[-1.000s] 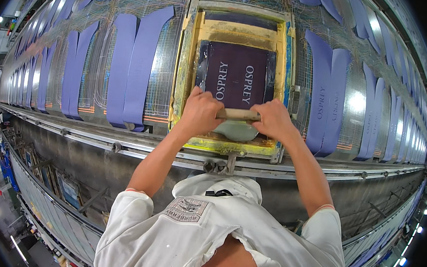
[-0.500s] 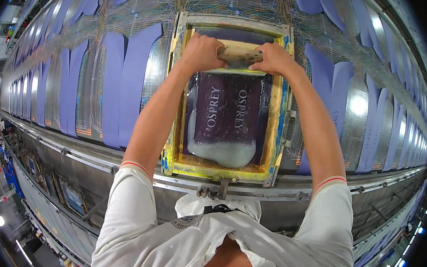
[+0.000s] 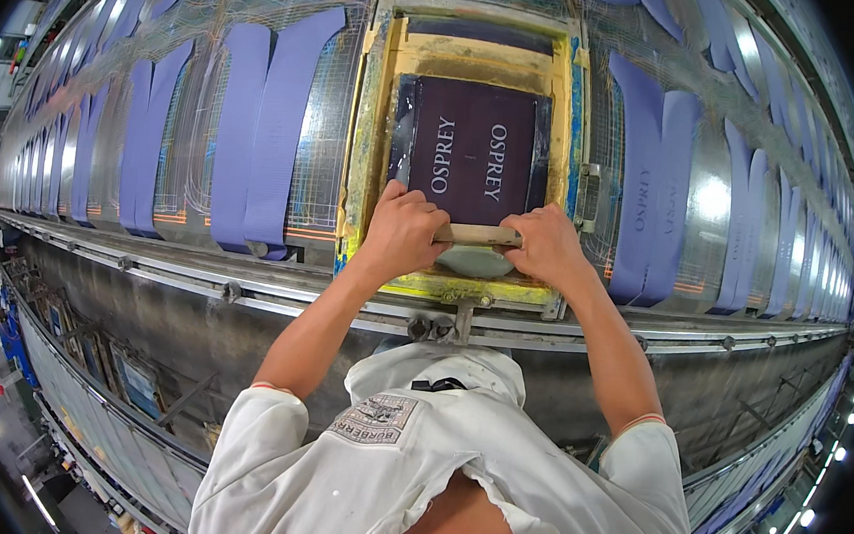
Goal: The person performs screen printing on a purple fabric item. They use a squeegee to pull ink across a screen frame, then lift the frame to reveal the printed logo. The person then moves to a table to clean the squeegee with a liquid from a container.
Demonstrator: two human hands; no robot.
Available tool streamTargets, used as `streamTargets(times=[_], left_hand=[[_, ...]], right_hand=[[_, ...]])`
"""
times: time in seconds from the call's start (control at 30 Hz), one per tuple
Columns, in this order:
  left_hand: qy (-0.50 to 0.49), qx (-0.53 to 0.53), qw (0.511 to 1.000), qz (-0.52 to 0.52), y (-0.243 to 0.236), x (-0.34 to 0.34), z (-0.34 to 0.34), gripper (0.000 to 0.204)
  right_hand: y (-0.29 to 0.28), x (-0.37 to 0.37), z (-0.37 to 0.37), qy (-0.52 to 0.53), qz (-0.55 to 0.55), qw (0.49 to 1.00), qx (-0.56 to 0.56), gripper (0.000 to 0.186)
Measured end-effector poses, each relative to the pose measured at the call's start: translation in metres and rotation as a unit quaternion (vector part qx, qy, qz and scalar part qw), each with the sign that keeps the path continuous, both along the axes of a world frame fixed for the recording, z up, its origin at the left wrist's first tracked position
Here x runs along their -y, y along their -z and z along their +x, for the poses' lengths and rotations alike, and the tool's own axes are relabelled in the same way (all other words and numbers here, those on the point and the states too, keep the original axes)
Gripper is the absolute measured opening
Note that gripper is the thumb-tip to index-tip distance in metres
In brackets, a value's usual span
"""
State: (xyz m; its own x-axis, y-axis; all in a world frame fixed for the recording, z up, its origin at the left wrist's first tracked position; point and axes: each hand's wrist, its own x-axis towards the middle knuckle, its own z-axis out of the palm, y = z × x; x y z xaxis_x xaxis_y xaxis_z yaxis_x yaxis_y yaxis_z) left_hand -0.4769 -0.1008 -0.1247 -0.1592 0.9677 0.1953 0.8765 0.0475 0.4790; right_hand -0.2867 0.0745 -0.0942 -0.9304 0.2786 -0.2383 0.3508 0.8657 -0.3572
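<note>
My left hand and my right hand are closed round the two ends of a wooden-handled squeegee. It lies crosswise at the near end of a screen-printing frame, whose edges are stained yellow and blue. A pool of pale ink shows on the near side of the squeegee. Beyond the squeegee, the dark purple mesh bears two columns of light lettering. The squeegee's blade is hidden beneath the handle and my fingers.
Pairs of lavender fabric pieces lie in rows on the long printing table, left and right of the frame; some carry faint lettering. A metal rail runs along the table's near edge. A metal bracket joins the frame there.
Both hands have drawn the squeegee from the frame's far end to its near end. The pale ink that covered the mesh is now gathered close to me, leaving the lettering clearer.
</note>
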Motion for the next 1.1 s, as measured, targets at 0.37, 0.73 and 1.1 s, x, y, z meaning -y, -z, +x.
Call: streamTargets(times=[0.37,0.73,1.1], left_hand=[[-0.008,-0.052,0.997,-0.051,-0.021,-0.208,-0.148,0.029],[-0.026,-0.043,0.999,-0.018,0.02,-0.257,-0.189,0.034],[-0.002,-0.023,0.998,0.056,-0.011,0.072,0.022,0.024]], right_hand=[[-0.012,-0.211,-0.147,0.025,-0.004,0.999,0.02,0.035],[0.001,-0.244,-0.202,0.121,-0.052,0.987,0.093,0.039],[-0.029,0.075,0.02,0.021,-0.026,0.999,0.034,0.036]])
